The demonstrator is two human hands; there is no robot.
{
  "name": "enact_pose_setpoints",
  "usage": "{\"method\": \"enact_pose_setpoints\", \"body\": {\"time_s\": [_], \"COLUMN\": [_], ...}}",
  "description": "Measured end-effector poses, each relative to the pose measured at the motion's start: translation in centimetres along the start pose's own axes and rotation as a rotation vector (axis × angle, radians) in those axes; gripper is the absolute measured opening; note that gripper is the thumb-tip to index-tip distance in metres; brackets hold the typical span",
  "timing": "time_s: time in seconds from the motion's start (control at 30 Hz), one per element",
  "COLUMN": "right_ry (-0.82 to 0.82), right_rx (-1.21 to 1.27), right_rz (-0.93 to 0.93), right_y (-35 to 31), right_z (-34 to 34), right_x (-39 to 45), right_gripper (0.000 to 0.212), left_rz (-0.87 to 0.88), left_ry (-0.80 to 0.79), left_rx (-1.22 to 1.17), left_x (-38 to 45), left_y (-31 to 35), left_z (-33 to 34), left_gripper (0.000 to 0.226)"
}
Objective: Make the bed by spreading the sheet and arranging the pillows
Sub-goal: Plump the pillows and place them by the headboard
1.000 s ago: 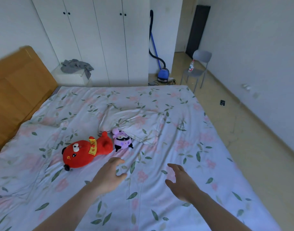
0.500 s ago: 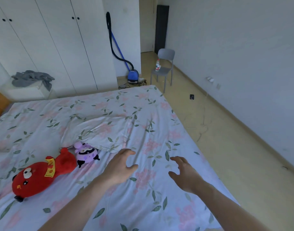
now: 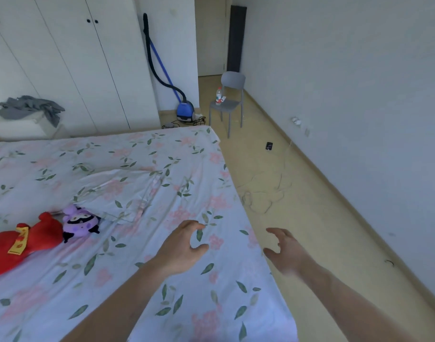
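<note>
Hovering with loosely spread, empty fingers, the left hand hangs above the floral sheet; the right hand, equally empty, hangs past the sheet's right edge

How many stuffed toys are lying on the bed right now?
2. A red stuffed toy lies at the left edge of the view, partly cut off. A smaller purple stuffed toy lies just right of it, beside a pillow. Others could be out of frame.
</note>
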State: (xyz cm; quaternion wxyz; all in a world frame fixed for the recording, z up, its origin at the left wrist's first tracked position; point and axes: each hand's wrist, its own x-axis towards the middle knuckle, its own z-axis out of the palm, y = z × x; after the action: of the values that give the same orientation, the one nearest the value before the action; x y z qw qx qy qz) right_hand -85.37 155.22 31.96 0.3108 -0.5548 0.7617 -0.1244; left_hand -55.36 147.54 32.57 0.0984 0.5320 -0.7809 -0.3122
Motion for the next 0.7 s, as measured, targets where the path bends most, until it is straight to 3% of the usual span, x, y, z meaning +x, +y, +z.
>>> {"method": "enact_pose_setpoints", "body": {"time_s": [0.17, 0.33, 0.7], "right_ry": [-0.041, -0.124, -0.275], "right_rx": [0.021, -0.027, -0.158], "right_rz": [-0.137, -0.294, -0.478], "right_y": [-1.0, -4.0, -8.5], "right_z": [-4.0, -5.8, -7.8], "right_x": [3.5, 7.7, 18.7], "right_gripper": [0.057, 0.057, 0.057], "left_rz": [-0.074, -0.133, -0.43], "left_ry": [0.052, 0.194, 0.311], "left_rx": [-0.029, -0.056, -0.127], "left_x": [2.4, 5.4, 8.8], "left_y": [2.7, 1.8, -1.1], "left_z": [0.6, 0.5, 0.9], "left_gripper": [0.051, 0.05, 0.05]}}
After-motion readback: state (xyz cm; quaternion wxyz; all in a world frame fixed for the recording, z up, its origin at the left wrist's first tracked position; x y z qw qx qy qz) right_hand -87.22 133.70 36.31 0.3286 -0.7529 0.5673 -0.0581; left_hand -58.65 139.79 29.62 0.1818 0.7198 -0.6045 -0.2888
